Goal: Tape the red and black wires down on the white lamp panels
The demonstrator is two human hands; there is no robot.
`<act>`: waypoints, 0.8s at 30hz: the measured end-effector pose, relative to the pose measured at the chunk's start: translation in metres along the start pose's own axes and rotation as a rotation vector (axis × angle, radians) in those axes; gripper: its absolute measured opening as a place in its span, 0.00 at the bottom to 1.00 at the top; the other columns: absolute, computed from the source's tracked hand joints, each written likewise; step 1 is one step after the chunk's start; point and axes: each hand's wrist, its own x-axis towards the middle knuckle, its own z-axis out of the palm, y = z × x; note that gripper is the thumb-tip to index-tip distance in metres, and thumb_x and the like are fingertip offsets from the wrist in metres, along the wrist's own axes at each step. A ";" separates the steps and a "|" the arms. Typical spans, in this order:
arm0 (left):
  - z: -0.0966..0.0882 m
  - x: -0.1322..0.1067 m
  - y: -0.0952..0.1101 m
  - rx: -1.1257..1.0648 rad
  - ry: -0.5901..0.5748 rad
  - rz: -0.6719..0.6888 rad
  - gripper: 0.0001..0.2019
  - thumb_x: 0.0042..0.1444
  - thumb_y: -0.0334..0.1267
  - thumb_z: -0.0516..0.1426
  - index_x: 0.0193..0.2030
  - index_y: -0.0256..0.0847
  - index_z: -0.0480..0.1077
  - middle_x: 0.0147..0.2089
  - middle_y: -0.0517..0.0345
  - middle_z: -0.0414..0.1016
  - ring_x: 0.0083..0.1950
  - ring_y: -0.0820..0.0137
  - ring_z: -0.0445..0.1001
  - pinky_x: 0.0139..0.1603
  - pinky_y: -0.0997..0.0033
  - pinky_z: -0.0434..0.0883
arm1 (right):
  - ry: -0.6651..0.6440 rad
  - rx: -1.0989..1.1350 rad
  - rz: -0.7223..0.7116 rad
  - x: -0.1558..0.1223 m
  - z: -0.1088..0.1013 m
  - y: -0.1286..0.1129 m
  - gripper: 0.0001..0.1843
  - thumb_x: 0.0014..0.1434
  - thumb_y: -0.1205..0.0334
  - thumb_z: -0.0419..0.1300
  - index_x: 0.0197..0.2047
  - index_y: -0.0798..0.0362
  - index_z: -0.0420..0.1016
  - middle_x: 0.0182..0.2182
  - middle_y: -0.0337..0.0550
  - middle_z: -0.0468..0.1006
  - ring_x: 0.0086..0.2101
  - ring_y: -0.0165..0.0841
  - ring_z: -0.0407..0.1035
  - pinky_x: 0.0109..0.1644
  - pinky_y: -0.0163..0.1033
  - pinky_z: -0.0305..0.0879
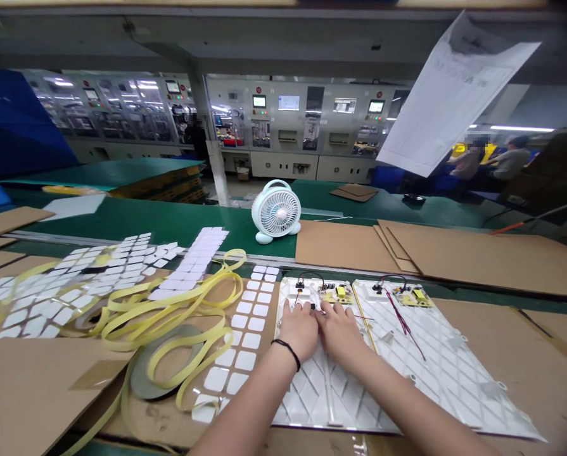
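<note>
Both my hands rest on a white ribbed panel (pixel 312 386) lying on the cardboard-covered bench. My left hand (pixel 298 328), with a black band at the wrist, lies knuckles up with fingers bent down onto the panel. My right hand (pixel 339 329) sits right beside it, fingers curled at a small dark part (pixel 317 308) between the two hands. Just beyond the fingertips sits a yellow circuit board (pixel 336 293) with red and black wires. A second white panel (pixel 435 354) with its own board (pixel 412 296) lies to the right.
Sheets of white square pads (pixel 245 342) and loops of yellow backing strip (pixel 169 310) cover the left of the bench. A small white fan (pixel 276 218) stands on the green conveyor behind. Cardboard sheets (pixel 454 253) lie at right. A paper hangs overhead. People sit far right.
</note>
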 end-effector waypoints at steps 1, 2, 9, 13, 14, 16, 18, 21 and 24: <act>-0.004 -0.001 -0.003 -0.010 0.005 -0.001 0.18 0.54 0.30 0.48 0.47 0.33 0.73 0.50 0.41 0.72 0.54 0.52 0.67 0.63 0.38 0.50 | 0.005 -0.020 -0.012 0.001 0.001 0.001 0.16 0.63 0.65 0.51 0.51 0.51 0.73 0.51 0.49 0.69 0.47 0.48 0.60 0.46 0.51 0.57; -0.010 -0.004 -0.006 -0.023 0.021 -0.003 0.16 0.54 0.30 0.49 0.45 0.35 0.74 0.48 0.43 0.73 0.53 0.53 0.68 0.63 0.39 0.50 | 0.009 -0.035 -0.023 0.003 0.001 0.001 0.14 0.63 0.62 0.52 0.49 0.50 0.74 0.52 0.49 0.69 0.47 0.49 0.60 0.46 0.51 0.56; -0.085 -0.069 -0.039 -0.247 0.403 -0.042 0.18 0.60 0.32 0.46 0.53 0.46 0.70 0.51 0.55 0.74 0.53 0.63 0.68 0.61 0.49 0.57 | 0.013 -0.077 -0.064 0.019 -0.004 0.006 0.10 0.60 0.55 0.59 0.39 0.49 0.78 0.52 0.47 0.69 0.49 0.48 0.59 0.49 0.52 0.54; -0.100 -0.125 -0.066 -0.367 0.501 -0.099 0.16 0.61 0.36 0.48 0.52 0.45 0.70 0.52 0.56 0.74 0.53 0.65 0.69 0.57 0.60 0.64 | -0.018 -0.082 -0.074 0.024 -0.005 0.003 0.08 0.57 0.56 0.62 0.36 0.49 0.79 0.53 0.47 0.68 0.50 0.49 0.59 0.50 0.53 0.54; -0.098 -0.138 -0.074 -0.391 0.504 -0.133 0.16 0.61 0.37 0.48 0.51 0.45 0.71 0.51 0.56 0.74 0.52 0.66 0.70 0.55 0.62 0.65 | -0.027 -0.079 -0.073 0.024 -0.005 0.002 0.07 0.57 0.56 0.62 0.36 0.49 0.79 0.54 0.48 0.67 0.50 0.50 0.59 0.49 0.54 0.54; -0.089 -0.165 -0.090 -0.427 0.490 -0.213 0.14 0.60 0.38 0.49 0.48 0.44 0.73 0.49 0.56 0.76 0.50 0.67 0.71 0.52 0.66 0.67 | -0.045 -0.071 -0.062 0.022 -0.002 0.000 0.09 0.57 0.58 0.62 0.40 0.50 0.79 0.55 0.51 0.66 0.50 0.52 0.60 0.48 0.55 0.55; -0.075 -0.191 -0.102 -0.434 0.416 -0.283 0.12 0.59 0.37 0.50 0.44 0.44 0.74 0.46 0.58 0.77 0.47 0.67 0.73 0.49 0.69 0.68 | -0.058 -0.063 -0.054 0.019 0.002 0.001 0.13 0.58 0.59 0.62 0.46 0.50 0.77 0.55 0.54 0.66 0.49 0.53 0.60 0.47 0.56 0.56; -0.050 -0.225 -0.112 -0.355 0.208 -0.385 0.11 0.50 0.31 0.54 0.37 0.45 0.75 0.40 0.59 0.78 0.43 0.67 0.74 0.46 0.70 0.68 | -0.085 -0.039 -0.029 0.016 0.008 0.003 0.17 0.58 0.60 0.60 0.52 0.50 0.73 0.56 0.55 0.65 0.51 0.54 0.60 0.48 0.58 0.56; -0.028 -0.247 -0.113 -0.249 0.082 -0.437 0.14 0.43 0.26 0.55 0.34 0.46 0.76 0.37 0.60 0.78 0.41 0.65 0.74 0.43 0.70 0.67 | -0.016 0.068 0.024 0.014 0.001 -0.003 0.21 0.57 0.61 0.60 0.55 0.50 0.70 0.58 0.53 0.63 0.53 0.54 0.58 0.49 0.58 0.56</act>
